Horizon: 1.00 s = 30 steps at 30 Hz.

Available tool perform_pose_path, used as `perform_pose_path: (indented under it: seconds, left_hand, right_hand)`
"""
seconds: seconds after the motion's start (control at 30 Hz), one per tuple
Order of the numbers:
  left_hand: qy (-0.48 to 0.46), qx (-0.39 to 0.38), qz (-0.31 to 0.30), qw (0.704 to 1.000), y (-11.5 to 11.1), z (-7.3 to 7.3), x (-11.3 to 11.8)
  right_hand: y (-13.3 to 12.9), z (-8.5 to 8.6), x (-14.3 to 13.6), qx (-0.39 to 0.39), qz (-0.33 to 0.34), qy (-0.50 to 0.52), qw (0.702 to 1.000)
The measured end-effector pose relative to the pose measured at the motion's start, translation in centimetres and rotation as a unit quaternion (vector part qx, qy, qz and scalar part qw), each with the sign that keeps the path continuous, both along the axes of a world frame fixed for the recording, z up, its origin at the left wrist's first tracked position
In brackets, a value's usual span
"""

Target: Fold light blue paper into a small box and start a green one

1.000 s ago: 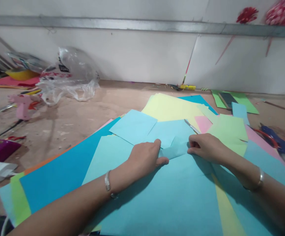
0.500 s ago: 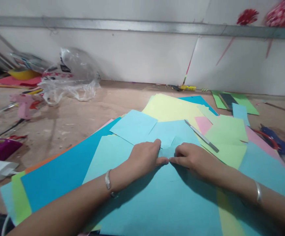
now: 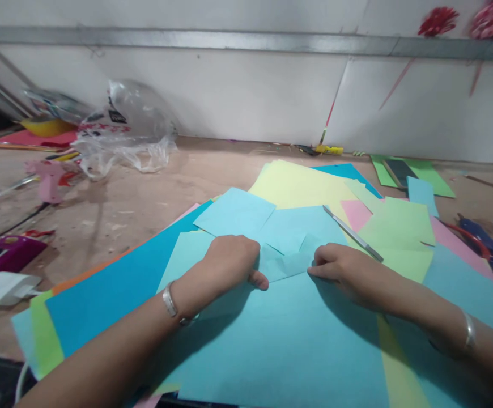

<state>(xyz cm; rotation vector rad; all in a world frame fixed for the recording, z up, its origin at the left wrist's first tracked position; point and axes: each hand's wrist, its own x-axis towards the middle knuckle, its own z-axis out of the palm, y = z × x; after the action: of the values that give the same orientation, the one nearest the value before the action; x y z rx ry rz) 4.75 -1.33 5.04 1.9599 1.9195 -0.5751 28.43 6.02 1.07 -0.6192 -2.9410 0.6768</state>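
Note:
A small light blue paper piece [image 3: 287, 265] with a straight lower edge lies between my hands on a large light blue sheet [image 3: 289, 345]. My left hand [image 3: 236, 259] is closed at its left end, thumb pointing down and right, with the paper's end between thumb and curled fingers. At its right end my right hand [image 3: 334, 263] pinches the lower corner, fingers curled. Silver bracelets circle both wrists. Beyond my right hand, a silver craft knife [image 3: 352, 233] lies slanted over the papers.
Coloured sheets overlap around the hands, including a dark blue one [image 3: 123, 289]. Left stand a pink glue gun [image 3: 50, 180], a purple item [image 3: 11, 255], a white plug [image 3: 6, 288] and a plastic bag [image 3: 131, 127]. Blue-handled pliers [image 3: 491, 243] lie right.
My hands have moved apart along the small paper's lower edge, the left hand to the left and the right hand slightly to the right. More of the paper shows between them.

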Motion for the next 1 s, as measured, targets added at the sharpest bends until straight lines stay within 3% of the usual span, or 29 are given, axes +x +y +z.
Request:
perform_pose_path:
  seconds: [0.3,0.47,0.7,0.83,0.9,1.0]
  left_hand:
    - [-0.015,-0.001,-0.009,1.000,-0.2,0.8,-2.0]
    - [-0.068,0.099,0.038,0.992,-0.2,1.0,-2.0]
    - [-0.134,0.145,0.074,0.977,0.1,0.3,-0.8]
    - [-0.186,0.259,0.092,0.943,0.2,-0.5,-0.5]
    - [-0.207,0.304,0.103,0.924,0.3,-0.9,-0.3]
    - [-0.226,0.299,0.096,0.922,0.4,-1.7,-0.2]
  right_hand:
    - [0.0,0.0,0.1,0.059,0.033,-0.003,0.998]
    - [-0.3,-0.4,-0.7,0.189,0.022,0.041,0.981]
    - [0.0,-0.7,-1.1,0.219,-0.015,0.046,0.975]
    - [-0.5,-0.2,-0.6,0.237,-0.055,0.093,0.965]
    - [-1.1,-0.2,-0.6,0.251,-0.048,0.063,0.965]
    - [-2.0,-0.4,-1.0,0.243,0.000,-0.045,0.969]
